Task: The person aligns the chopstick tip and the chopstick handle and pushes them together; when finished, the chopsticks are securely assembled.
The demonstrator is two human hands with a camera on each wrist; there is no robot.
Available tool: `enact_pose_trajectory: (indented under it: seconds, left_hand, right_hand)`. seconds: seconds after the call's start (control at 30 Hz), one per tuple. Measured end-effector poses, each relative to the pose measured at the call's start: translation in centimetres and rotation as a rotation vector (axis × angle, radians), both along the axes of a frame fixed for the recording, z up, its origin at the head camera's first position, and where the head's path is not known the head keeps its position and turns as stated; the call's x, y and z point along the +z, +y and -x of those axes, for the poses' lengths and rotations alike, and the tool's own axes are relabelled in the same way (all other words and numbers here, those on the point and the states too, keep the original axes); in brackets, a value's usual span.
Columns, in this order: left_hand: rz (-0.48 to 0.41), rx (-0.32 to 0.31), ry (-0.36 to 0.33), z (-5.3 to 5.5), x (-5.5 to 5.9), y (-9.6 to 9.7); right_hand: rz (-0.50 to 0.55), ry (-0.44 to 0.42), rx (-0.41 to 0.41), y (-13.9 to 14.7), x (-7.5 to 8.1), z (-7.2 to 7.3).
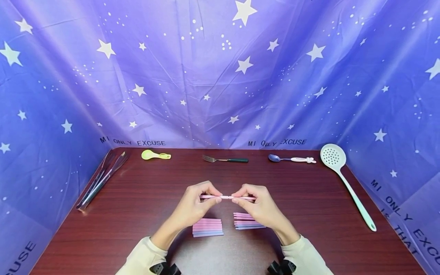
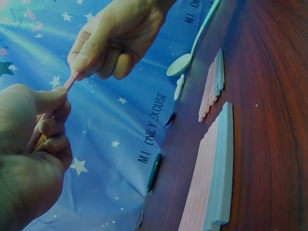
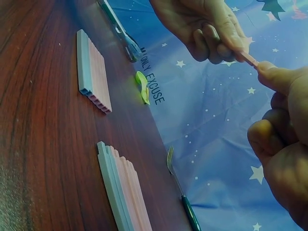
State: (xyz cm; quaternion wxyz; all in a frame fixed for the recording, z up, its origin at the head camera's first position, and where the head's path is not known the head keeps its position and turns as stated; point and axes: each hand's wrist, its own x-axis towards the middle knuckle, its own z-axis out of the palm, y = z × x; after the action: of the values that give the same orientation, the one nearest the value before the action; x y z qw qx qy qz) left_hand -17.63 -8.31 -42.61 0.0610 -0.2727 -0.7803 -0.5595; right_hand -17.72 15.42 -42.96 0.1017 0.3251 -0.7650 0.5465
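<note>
Between thumb and fingertips, my left hand (image 1: 194, 202) pinches a slim pink stick piece (image 1: 207, 196). My right hand (image 1: 261, 204) pinches a matching pink piece (image 1: 249, 198). Both are held level above the table, in line and end to end, with a narrow pale section (image 1: 226, 197) showing between the fingertips. Below the left hand lies a row of pink and blue pieces (image 1: 207, 226); its square ends look hollow in the right wrist view. A second pink and blue row (image 1: 245, 221), its ends stepped narrower, lies partly hidden under the right hand.
Along the back of the brown table (image 1: 148, 183) lie a yellow measuring spoon (image 1: 154, 154), a green-handled fork (image 1: 227, 160) and a spoon with a white handle (image 1: 292, 159). A clear packet of utensils (image 1: 101, 181) lies left, a long skimmer (image 1: 347, 179) right. Starry curtains surround the table.
</note>
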Motion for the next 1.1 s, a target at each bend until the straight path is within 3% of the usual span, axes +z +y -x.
enact_pose_trajectory:
  seconds: [0.67,0.87,1.1]
  left_hand:
    - [0.034,-0.005,0.025,0.0,-0.2,0.3]
    - [0.101,-0.004,0.011,0.0,0.7,-0.3]
    - [0.136,0.031,0.008,0.3,0.9,-1.5]
  right_hand:
    - [0.037,0.137,0.049,-0.2,-0.8,0.7]
    - [-0.011,0.092,0.054,0.4,-0.3,0.8]
    - [-0.061,0.031,0.001,1.3,-0.3,1.1]
